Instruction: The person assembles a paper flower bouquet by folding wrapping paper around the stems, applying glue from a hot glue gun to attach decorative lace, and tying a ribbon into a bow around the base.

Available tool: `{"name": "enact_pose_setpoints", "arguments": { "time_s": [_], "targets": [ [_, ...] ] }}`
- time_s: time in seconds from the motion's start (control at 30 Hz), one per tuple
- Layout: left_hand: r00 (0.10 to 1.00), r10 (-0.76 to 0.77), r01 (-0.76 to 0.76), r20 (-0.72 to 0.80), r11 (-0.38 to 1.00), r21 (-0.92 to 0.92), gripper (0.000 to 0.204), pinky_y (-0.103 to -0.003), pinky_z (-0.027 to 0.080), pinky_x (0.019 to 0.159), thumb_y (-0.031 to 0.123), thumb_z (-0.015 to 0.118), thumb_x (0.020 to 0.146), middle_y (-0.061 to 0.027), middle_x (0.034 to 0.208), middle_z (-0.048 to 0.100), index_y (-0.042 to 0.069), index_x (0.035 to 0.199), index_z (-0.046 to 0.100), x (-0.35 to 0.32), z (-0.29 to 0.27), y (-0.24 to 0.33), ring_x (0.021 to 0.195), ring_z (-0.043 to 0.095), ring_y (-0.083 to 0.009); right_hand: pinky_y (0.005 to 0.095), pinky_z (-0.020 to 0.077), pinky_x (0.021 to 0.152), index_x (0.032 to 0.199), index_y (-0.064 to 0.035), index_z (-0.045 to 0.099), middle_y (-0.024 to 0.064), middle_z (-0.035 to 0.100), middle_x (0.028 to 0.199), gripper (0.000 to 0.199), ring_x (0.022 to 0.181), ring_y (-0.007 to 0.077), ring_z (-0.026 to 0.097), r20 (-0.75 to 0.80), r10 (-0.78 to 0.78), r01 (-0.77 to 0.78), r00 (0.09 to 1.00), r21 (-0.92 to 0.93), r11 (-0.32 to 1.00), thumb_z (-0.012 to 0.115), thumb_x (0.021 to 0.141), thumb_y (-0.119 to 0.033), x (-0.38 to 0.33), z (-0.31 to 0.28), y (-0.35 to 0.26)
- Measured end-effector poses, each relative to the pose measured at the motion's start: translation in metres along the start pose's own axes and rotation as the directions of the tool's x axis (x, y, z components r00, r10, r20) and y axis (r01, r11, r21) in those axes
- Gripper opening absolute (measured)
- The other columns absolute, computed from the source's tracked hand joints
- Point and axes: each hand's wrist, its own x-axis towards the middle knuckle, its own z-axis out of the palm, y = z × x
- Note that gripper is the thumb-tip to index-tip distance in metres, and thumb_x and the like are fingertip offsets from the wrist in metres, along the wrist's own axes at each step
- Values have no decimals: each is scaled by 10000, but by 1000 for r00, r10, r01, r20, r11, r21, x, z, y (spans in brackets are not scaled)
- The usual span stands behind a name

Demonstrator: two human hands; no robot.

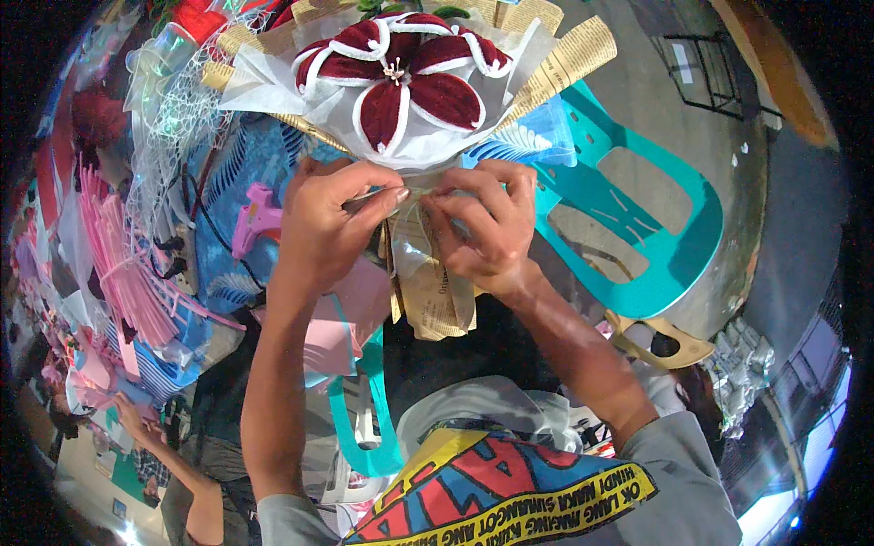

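Note:
A flower bouquet (419, 118) lies in front of me, its dark red fuzzy petals edged in white. White tissue (259, 88) and newsprint-patterned brown paper (574, 62) wrap it, and the paper handle (440, 296) points toward me. At the bouquet's narrow neck, my left hand (332, 214) pinches a thin pale strand between thumb and finger. Just to its right, my right hand (487, 218) is closed at the same neck, fingertips curled in. Whatever those fingertips hold is too small to make out.
Left of the bouquet, a pink glue gun (255, 218) rests on a blue patterned cloth (223, 273). Pink fuzzy stems (123, 259) and white netting (168, 118) crowd the far left. A teal chair (678, 264) stands at right. Another person's arm (173, 455) shows at lower left.

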Motion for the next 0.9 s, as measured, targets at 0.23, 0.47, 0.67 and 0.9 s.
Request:
{"name": "enact_pose_setpoints", "arguments": {
  "time_s": [0.23, 0.47, 0.67, 0.9],
  "targets": [
    [977, 140, -121, -160, 984, 128, 101, -307, 541, 750, 76, 789, 851, -79, 886, 756, 15, 928, 765, -2, 2, 2, 799, 702, -172, 415, 445, 842, 973, -146, 672, -6, 702, 1088, 367, 980, 237, 632, 20, -2, 1, 1000, 67, 998, 802, 636, -83, 2, 1, 3],
    [995, -77, 60, -61, 969, -240, 143, -269, 511, 611, 76, 828, 823, -53, 785, 740, 17, 926, 749, -1, -17, -4, 634, 643, -92, 415, 438, 808, 991, -142, 678, 0, 695, 1074, 383, 956, 235, 629, 25, -57, 55, 998, 66, 996, 810, 637, -82, 3, -1, 7],
    [952, -249, 295, 179, 906, -305, 142, -273, 496, 586, 89, 834, 821, -39, 715, 695, 10, 894, 741, -1, -20, -3, 579, 613, -94, 411, 429, 787, 997, -142, 690, -5, 688, 1021, 407, 921, 234, 629, 8, -71, 70, 997, 67, 995, 811, 615, -69, 3, 0, 7],
    [985, -105, 123, 139, 984, -129, 151, -266, 502, 683, 127, 817, 831, -31, 806, 719, 2, 880, 748, 5, -27, -4, 740, 650, -96, 412, 433, 785, 966, -141, 694, -10, 673, 967, 397, 911, 237, 627, -9, -65, 65, 998, 69, 995, 799, 594, -47, 5, 1, 6]
  ]
}}
